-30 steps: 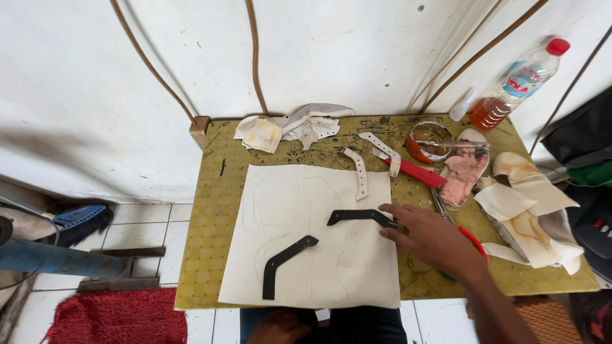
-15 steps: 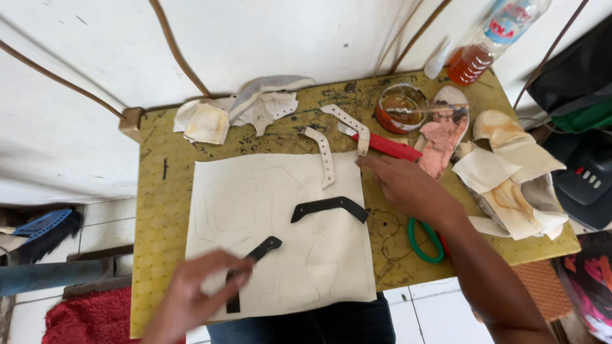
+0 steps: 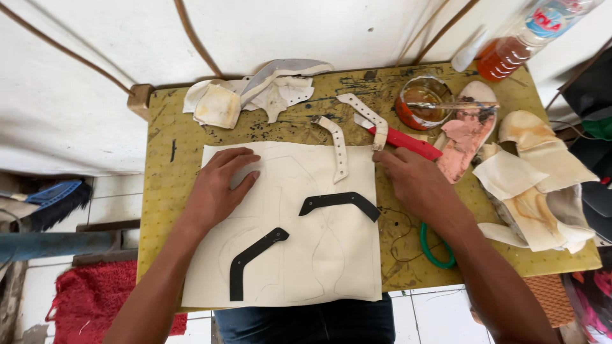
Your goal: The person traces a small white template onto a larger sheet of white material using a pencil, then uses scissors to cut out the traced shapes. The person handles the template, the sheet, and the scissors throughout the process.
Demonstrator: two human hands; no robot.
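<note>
A cream sheet (image 3: pixel 290 255) with faint traced outlines lies on the yellow table (image 3: pixel 166 191). My left hand (image 3: pixel 220 186) rests flat on the sheet's upper left, fingers spread. My right hand (image 3: pixel 417 181) sits at the sheet's right edge, fingers near a red-handled cutter (image 3: pixel 408 143); I cannot tell whether it grips the cutter. Two black angled strips lie on the sheet, one at centre (image 3: pixel 340 202), one lower left (image 3: pixel 252 258). Two white perforated straps (image 3: pixel 338 148) (image 3: pixel 368 118) lie just above.
A glass bowl (image 3: pixel 424 102) with a brush stands at the back right, next to a bottle of orange liquid (image 3: pixel 516 44). Cream leather scraps (image 3: pixel 542 185) are piled on the right and at the back (image 3: pixel 255 92). Green scissor handles (image 3: pixel 432 248) lie under my right forearm.
My left hand moved up from the lower black strip and now lies flat on the sheet's upper left. The right hand stayed near the red cutter. The camera shifted closer.
</note>
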